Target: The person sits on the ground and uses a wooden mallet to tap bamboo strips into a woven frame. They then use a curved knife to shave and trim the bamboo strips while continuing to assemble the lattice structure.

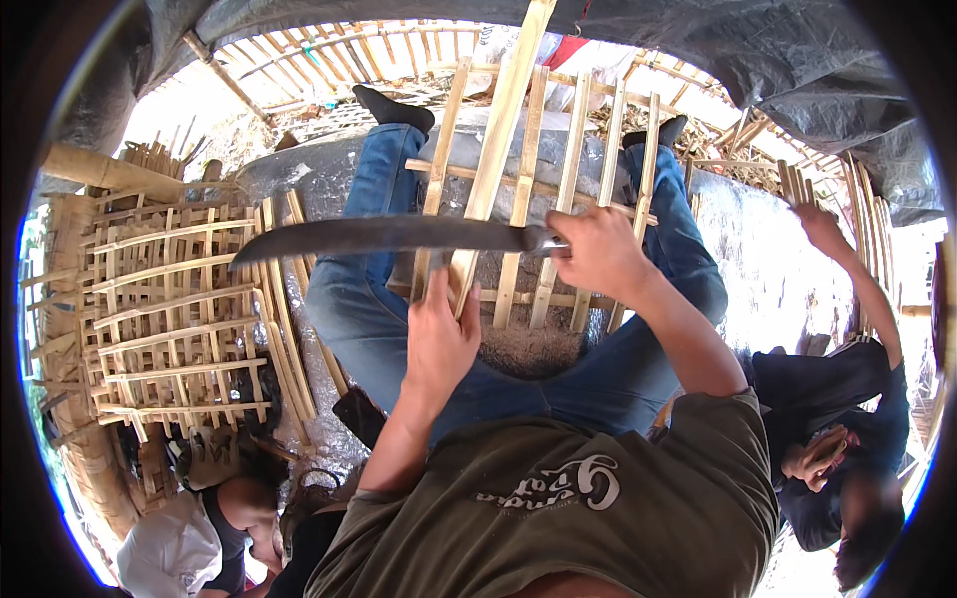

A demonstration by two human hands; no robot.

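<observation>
My right hand [601,251] grips the handle of a long machete [384,236]. Its dark, broad blade points left and lies across a long pale bamboo slat [504,135]. Closed around the near end of that slat is my left hand [440,337], just below the blade. The slat slants up and away between my legs. Beneath it lies a bamboo lattice [520,199], made of several upright slats with crosspieces, resting between my outstretched legs in blue jeans [371,199]. Whether the blade's edge touches the slat cannot be made out.
Stacked bamboo lattices [179,309] lie at the left, beside loose strips [284,329]. A co-worker [832,399] at the right reaches toward upright slats [867,244]. Another person [184,543] sits lower left. A dark plastic sheet [788,50] hangs overhead.
</observation>
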